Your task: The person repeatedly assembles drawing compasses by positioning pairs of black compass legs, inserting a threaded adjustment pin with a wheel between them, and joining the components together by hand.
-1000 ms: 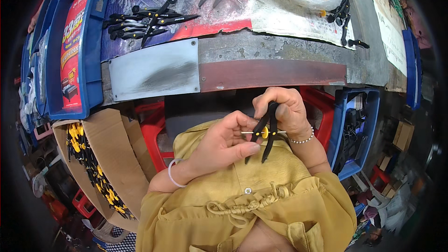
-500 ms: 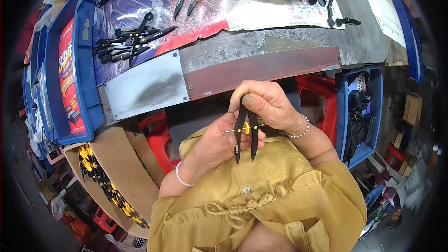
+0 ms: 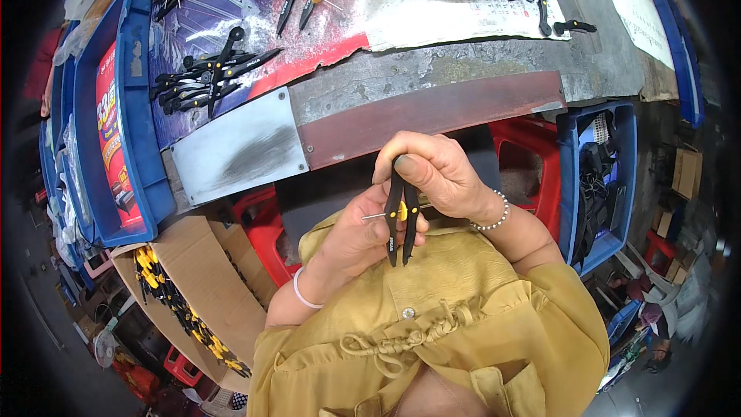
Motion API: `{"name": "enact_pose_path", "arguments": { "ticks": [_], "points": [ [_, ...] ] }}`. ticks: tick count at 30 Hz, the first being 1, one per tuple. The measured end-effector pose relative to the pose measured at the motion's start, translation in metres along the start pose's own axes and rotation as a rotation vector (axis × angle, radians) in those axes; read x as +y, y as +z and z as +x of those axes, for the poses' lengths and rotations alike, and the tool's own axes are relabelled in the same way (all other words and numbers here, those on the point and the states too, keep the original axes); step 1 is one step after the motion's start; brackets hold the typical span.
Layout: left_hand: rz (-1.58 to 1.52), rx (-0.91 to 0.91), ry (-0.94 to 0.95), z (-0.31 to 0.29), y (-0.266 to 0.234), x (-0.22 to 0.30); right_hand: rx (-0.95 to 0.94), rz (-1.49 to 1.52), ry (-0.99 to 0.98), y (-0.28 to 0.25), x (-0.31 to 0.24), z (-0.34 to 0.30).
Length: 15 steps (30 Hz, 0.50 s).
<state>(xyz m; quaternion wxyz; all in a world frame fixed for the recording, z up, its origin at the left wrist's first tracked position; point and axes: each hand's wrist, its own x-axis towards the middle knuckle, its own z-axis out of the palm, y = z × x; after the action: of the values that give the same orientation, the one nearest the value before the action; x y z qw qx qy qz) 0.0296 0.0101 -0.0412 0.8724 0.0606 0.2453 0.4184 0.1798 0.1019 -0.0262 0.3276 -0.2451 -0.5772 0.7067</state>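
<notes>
Between my two hands, in front of my chest, is a compass (image 3: pixel 393 233) with two black legs. Its hinge end points away from me and its tips toward me. A thin metal rod with a yellow adjusting wheel (image 3: pixel 402 211) crosses between the legs. My right hand (image 3: pixel 440 177) is closed on the hinge end, thumb pressed over it. Closed around the rod and legs from the left is my left hand (image 3: pixel 353 232), with some fingers hidden behind the compass. On the bench lies a pile of black compass legs (image 3: pixel 212 77), with yellow-wheeled rods (image 3: pixel 330 3) farther off.
An open cardboard box (image 3: pixel 202 274) of black-and-yellow compasses stands at my left, below a blue bin (image 3: pixel 139 116). At my right is another blue bin (image 3: pixel 567 185) with black parts. The bench edge (image 3: pixel 432 120) runs just beyond my hands, with red stools below.
The compass legs have come closer together, with less gap between the tips. Both hands keep hold of it, and the view has shifted slightly.
</notes>
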Motion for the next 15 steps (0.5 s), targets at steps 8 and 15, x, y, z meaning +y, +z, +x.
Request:
{"name": "enact_pose_path", "arguments": {
  "ticks": [8,15],
  "points": [
    [-0.032,0.037,0.007,-0.001,0.0,0.005,-0.02,0.013,0.121,0.002,-0.003,0.004],
    [0.026,0.118,0.095,-0.014,0.002,0.018,0.035,-0.137,0.122,0.012,-0.011,0.018]
  ]
}}
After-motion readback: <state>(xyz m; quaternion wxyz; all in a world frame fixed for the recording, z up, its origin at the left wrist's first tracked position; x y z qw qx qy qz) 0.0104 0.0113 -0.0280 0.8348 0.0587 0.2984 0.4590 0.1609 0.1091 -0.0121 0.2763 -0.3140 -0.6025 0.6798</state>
